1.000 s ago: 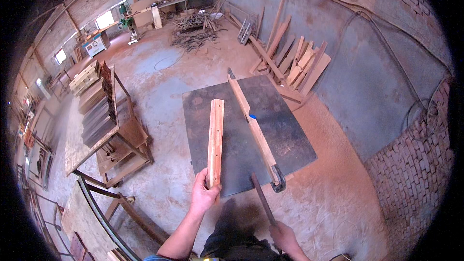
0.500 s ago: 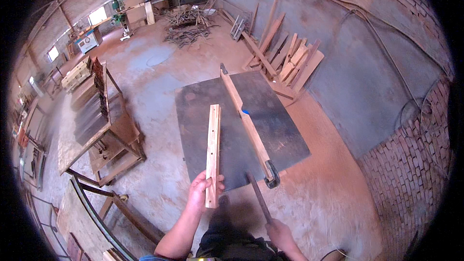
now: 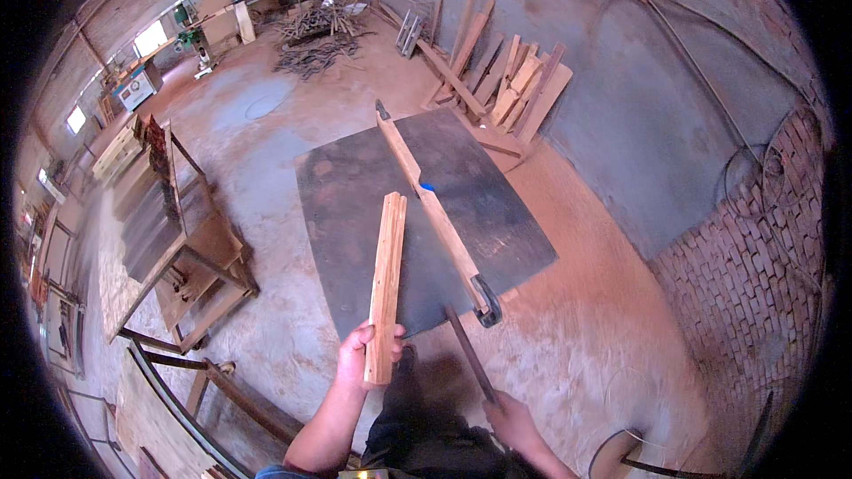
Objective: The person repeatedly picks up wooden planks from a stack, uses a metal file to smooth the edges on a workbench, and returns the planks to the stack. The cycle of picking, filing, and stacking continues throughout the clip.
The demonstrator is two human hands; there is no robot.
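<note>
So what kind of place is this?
It looks like a woodworking shop. Boards lean by the wall, a heap of what look like wood scraps lies farther back, and the person's left hand holds a wooden strip.

Planks lean against the grey wall, and scrap wood lies heaped farther back.

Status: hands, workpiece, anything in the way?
Left hand grips wood strip; right hand grips dark rod. Strip's far end shows against dark tabletop. Long wooden bar crosses tabletop right of strip, black clamp at near end.
</note>
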